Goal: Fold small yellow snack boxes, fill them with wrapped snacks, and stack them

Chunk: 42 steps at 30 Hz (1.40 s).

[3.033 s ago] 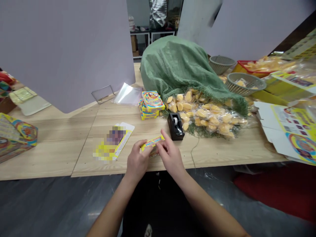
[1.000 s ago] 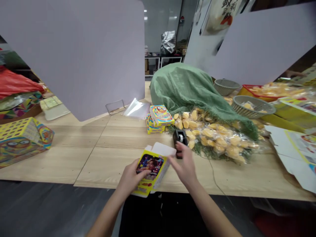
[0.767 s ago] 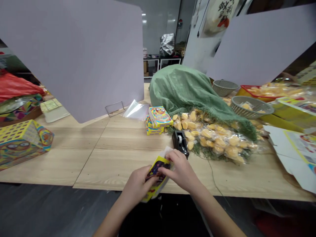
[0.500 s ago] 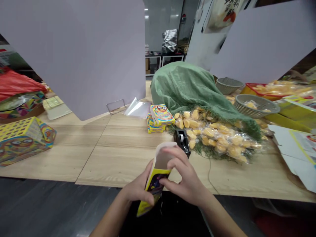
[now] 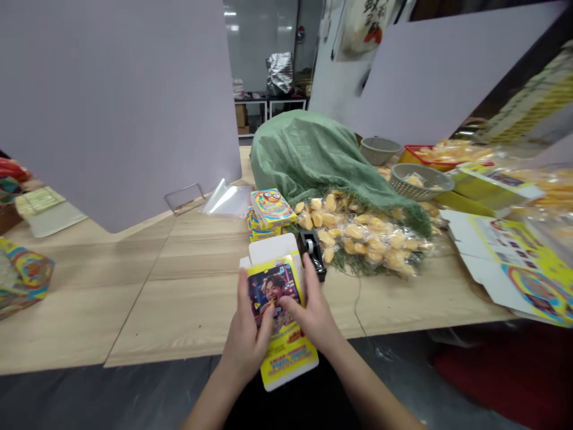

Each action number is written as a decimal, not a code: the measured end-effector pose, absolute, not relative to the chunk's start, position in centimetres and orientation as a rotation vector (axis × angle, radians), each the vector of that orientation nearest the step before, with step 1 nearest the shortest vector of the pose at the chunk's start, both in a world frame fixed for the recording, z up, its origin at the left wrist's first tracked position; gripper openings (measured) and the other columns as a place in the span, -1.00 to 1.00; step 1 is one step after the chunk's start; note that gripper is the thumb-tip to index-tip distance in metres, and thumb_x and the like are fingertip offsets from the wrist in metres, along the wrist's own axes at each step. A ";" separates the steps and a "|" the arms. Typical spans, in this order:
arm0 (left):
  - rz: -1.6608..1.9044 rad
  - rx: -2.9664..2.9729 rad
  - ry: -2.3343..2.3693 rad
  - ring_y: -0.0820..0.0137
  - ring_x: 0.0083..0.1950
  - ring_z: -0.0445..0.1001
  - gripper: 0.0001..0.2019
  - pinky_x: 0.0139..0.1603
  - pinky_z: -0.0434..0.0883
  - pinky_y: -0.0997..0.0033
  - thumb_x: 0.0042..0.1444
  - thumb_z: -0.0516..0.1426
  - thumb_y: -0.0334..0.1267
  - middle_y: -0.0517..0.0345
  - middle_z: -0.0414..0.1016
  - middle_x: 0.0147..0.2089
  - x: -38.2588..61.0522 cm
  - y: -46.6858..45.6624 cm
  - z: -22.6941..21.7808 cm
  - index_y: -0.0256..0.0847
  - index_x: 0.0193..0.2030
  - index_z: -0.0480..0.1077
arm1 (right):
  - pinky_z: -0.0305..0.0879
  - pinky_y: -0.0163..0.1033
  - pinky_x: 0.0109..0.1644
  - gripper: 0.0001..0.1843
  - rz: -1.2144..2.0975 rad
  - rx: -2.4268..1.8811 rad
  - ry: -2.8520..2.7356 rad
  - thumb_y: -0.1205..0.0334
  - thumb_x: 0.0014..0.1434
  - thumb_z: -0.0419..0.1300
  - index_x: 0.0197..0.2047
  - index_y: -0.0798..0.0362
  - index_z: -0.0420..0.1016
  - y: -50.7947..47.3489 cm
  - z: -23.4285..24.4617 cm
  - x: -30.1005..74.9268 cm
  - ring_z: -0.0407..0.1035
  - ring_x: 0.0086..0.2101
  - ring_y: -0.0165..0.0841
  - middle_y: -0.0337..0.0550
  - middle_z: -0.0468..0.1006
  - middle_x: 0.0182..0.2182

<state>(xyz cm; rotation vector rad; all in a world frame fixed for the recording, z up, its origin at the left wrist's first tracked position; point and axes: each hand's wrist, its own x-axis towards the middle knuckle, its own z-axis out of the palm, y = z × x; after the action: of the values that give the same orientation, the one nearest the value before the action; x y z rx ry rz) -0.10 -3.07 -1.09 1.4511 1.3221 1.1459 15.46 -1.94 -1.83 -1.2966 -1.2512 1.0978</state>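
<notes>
A flat yellow printed carton (image 5: 286, 352) with white flaps at its far end is between my two hands, over the table's front edge. My left hand (image 5: 248, 328) grips its left side, thumb on the printed face. On the right edge, my right hand (image 5: 316, 310) holds it the same way, its thumb also on the face. Just beyond the carton stands a black tape dispenser (image 5: 313, 254), partly behind my right fingers. A small stack of yellow-and-blue boxes (image 5: 272, 208) sits behind it.
A green mesh sack (image 5: 308, 149) spills several wrapped yellow pieces (image 5: 371, 236) onto the wooden table (image 5: 188, 298). Clear plastic bags (image 5: 227, 198) and a wire frame (image 5: 184, 199) lie left of the boxes. Grey baskets (image 5: 421, 181) and unfolded cartons (image 5: 505, 263) are at right.
The carton has turned from edge-on with its mouth gaping to lying flatter, printed face up. My right hand has moved from its opening to its right edge. The view has swung right.
</notes>
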 end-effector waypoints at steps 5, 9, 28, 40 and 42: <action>1.297 0.869 1.101 0.26 0.18 0.41 -0.30 0.18 0.36 0.20 0.27 -0.04 0.03 0.06 0.08 0.40 1.6 -4.3 0.1 0.20 0.40 -0.42 | -0.06 0.06 0.35 -0.07 1.020 -1.318 -1.384 -0.05 0.12 0.22 0.40 0.05 -0.12 -1.8 -1.1 14.6 0.00 0.29 -0.10 0.05 0.12 0.30; 1.265 0.820 1.132 0.25 0.20 0.39 -0.30 0.25 0.29 0.20 0.25 0.00 0.03 0.09 0.20 0.34 2.0 -3.4 1.3 0.13 0.42 -0.30 | -0.06 0.01 0.36 -0.18 0.920 -1.329 -1.301 0.03 0.19 0.16 0.40 0.01 -0.10 -2.7 -1.2 14.4 0.00 0.28 -0.15 0.00 0.12 0.31; 0.967 1.318 1.024 0.38 -0.21 0.44 -0.59 -0.26 0.38 0.44 0.24 0.03 -0.06 0.02 0.42 -0.11 -0.8 -2.9 0.0 -0.16 0.16 0.10 | 0.41 -0.18 -0.18 -0.45 0.956 -1.352 -1.136 0.02 0.01 0.29 0.05 -0.10 0.25 -4.1 -3.5 16.9 0.42 -0.20 -0.22 -0.11 0.43 -0.09; 0.841 1.352 1.028 0.43 -0.18 0.44 -0.71 -0.22 0.34 0.50 0.24 0.07 -0.10 0.16 0.42 -0.14 -1.7 -2.5 0.1 -0.12 0.04 0.18 | 0.41 -0.20 -0.28 -0.64 1.388 -1.233 -1.165 0.02 0.20 0.10 0.02 -0.06 0.44 -0.4 -0.3 19.2 0.48 -0.27 -0.25 -0.12 0.58 -0.15; 0.830 1.324 1.075 0.43 -0.23 0.46 -0.66 -0.24 0.35 0.48 0.24 0.07 -0.10 0.18 0.45 -0.18 -1.5 -2.4 0.0 -0.11 0.08 0.10 | 0.42 -0.14 -0.08 -0.58 1.488 -1.164 -1.318 0.06 0.20 0.13 0.12 -0.07 0.42 0.3 0.3 19.6 0.48 -0.12 -0.22 -0.14 0.55 -0.02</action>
<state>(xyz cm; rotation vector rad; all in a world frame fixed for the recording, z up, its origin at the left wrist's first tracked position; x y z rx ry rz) -1.53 -2.43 -0.04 1.3237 1.0754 0.8304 19.55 0.30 0.28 -1.1637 -1.3178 1.4883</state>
